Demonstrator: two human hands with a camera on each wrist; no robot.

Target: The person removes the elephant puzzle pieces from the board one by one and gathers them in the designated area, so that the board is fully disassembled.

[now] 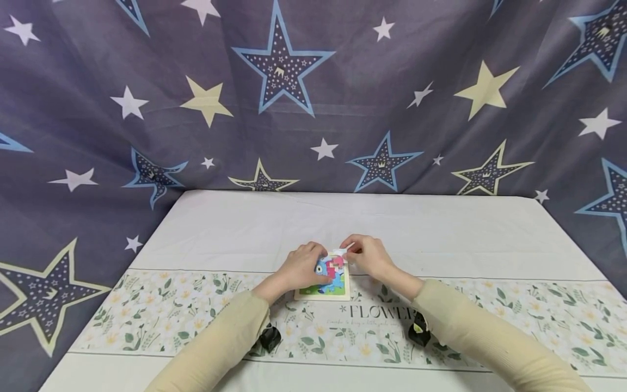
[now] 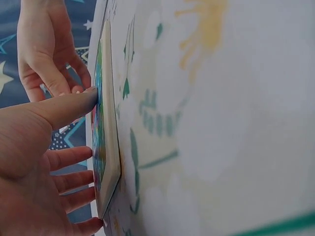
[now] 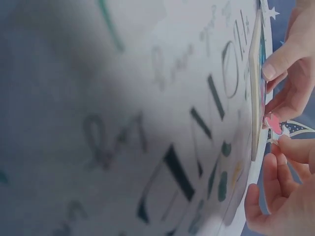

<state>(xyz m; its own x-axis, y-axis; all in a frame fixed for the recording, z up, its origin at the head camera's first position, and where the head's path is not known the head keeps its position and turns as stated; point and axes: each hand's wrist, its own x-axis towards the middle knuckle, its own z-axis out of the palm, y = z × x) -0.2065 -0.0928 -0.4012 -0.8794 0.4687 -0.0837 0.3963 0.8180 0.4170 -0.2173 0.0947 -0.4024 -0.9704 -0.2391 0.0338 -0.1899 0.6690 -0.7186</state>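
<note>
A small jigsaw puzzle board (image 1: pixel 313 298) with a pale frame lies on the table, showing a blue animal on green with pink parts. My left hand (image 1: pixel 300 267) rests over its left side, and in the left wrist view the thumb (image 2: pixel 74 103) and fairly straight fingers touch the board's face and edge. At the upper right corner, my right hand (image 1: pixel 369 255) pinches a pink and white puzzle piece (image 3: pixel 274 124) between thumb and fingertips. The piece is tilted just above the board; whether it touches the other pieces I cannot tell.
A white tablecloth (image 1: pixel 392 218) with a floral band and printed lettering covers the table. Behind it hangs a dark curtain (image 1: pixel 313 130) with stars. Black objects (image 1: pixel 269 337) show beneath both wrists.
</note>
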